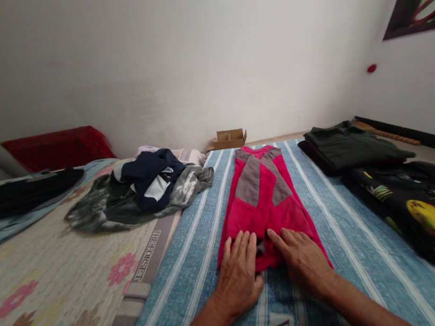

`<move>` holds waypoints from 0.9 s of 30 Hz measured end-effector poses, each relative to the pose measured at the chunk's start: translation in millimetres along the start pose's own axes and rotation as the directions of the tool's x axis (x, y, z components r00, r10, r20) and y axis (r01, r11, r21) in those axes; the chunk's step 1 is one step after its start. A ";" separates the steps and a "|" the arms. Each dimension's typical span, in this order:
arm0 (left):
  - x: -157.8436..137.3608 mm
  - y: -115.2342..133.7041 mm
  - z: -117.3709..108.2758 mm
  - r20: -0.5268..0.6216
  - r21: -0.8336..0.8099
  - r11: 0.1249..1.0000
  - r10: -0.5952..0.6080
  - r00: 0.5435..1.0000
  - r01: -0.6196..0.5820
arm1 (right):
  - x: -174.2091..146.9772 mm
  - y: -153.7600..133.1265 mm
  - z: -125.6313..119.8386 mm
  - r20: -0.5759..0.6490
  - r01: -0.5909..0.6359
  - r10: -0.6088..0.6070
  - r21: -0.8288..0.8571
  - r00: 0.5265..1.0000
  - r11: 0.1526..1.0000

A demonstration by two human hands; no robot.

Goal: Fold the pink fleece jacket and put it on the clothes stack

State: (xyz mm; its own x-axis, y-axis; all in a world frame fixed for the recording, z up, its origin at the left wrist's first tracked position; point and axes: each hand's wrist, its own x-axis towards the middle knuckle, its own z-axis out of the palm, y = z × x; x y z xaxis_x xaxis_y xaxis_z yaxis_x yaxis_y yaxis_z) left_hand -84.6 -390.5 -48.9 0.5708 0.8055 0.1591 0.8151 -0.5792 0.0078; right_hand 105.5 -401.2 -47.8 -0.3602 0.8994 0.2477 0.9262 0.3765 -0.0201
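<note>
A pink and grey garment point(259, 195) lies in a long, narrow fold on the blue striped sheet point(197, 251), its collar end pointing to the wall. My left hand point(239, 267) rests flat on the near left part of the garment, fingers stretched forward. On the near right part lies my right hand point(304, 258), also flat, its fingers extended. A small dark grey patch shows between the two hands. The garment's near edge is partly hidden under my palms.
To the left, a loose heap holds a navy garment point(158, 173) and a grey-green one point(107, 207). A folded dark green garment point(355, 142) and a black fruit-print garment point(419, 206) lie on the right. A cardboard box point(229, 140) stands by the wall.
</note>
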 end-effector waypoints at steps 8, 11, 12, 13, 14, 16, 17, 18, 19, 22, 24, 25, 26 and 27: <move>10.5 0.3 5.1 -0.083 0.027 0.997 -0.074 0.994 0.076 | 7.9 -0.7 -17.7 0.095 -0.015 0.009 0.061 0.995 0.998; 15.6 -1.6 3.6 -0.076 0.025 0.997 -0.076 0.994 0.078 | 9.5 0.0 -20.6 0.110 -0.017 0.008 0.085 0.994 0.996; 17.5 -2.1 2.2 -0.070 0.029 0.997 -0.074 0.995 0.076 | 10.5 0.5 -22.5 0.114 -0.019 0.008 0.092 0.993 0.996; 19.6 -2.4 -0.1 -0.063 0.034 0.997 -0.073 0.995 0.076 | 11.9 1.1 -25.0 0.116 -0.023 0.012 0.098 0.993 0.995; 21.9 -2.6 -3.5 -0.056 0.038 0.996 -0.073 0.996 0.075 | 13.5 1.8 -28.2 0.115 -0.029 0.017 0.104 0.993 0.994; 27.2 -2.1 -14.1 -0.044 0.042 0.996 -0.076 0.996 0.077 | 17.1 3.6 -36.1 0.107 -0.039 0.027 0.117 0.994 0.992; 30.2 -1.5 -21.3 -0.036 0.043 0.996 -0.077 0.996 0.078 | 19.0 4.8 -40.6 0.102 -0.043 0.031 0.122 0.994 0.992; 33.3 -0.6 -29.5 -0.026 0.043 0.996 -0.075 0.997 0.076 | 20.8 6.0 -45.3 0.101 -0.045 0.032 0.127 0.994 0.991; 36.6 0.5 -38.3 -0.013 0.045 0.996 -0.071 0.997 0.071 | 22.5 7.5 -50.0 0.103 -0.045 0.032 0.129 0.994 0.991; 46.4 4.2 -65.6 0.026 0.062 0.997 -0.051 0.998 0.050 | 27.1 13.6 -64.5 0.109 -0.050 0.036 0.129 0.993 0.990; 52.4 7.2 -83.1 0.055 0.073 0.996 -0.046 0.997 0.042 | 29.6 18.6 -75.9 0.104 -0.058 0.044 0.131 0.994 0.990; 54.9 9.1 -91.8 0.073 0.076 0.996 -0.044 0.996 0.038 | 30.3 21.2 -82.7 0.101 -0.062 0.049 0.132 0.994 0.989; 56.7 11.4 -100.7 0.092 0.076 0.997 -0.039 0.995 0.033 | 30.4 23.5 -90.3 0.098 -0.066 0.053 0.135 0.994 0.989; 57.5 14.4 -109.7 0.109 0.075 0.997 -0.034 0.993 0.026 | 29.6 25.3 -98.7 0.094 -0.066 0.053 0.141 0.994 0.988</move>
State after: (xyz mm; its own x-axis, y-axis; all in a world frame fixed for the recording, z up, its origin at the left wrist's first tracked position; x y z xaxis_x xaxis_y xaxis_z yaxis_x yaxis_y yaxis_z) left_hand -50.9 -366.3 68.6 0.5502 0.8336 0.0499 0.8347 -0.5472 -0.0622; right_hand 129.3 -386.9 54.6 -0.3196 0.9349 0.1544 0.9229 0.3440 -0.1728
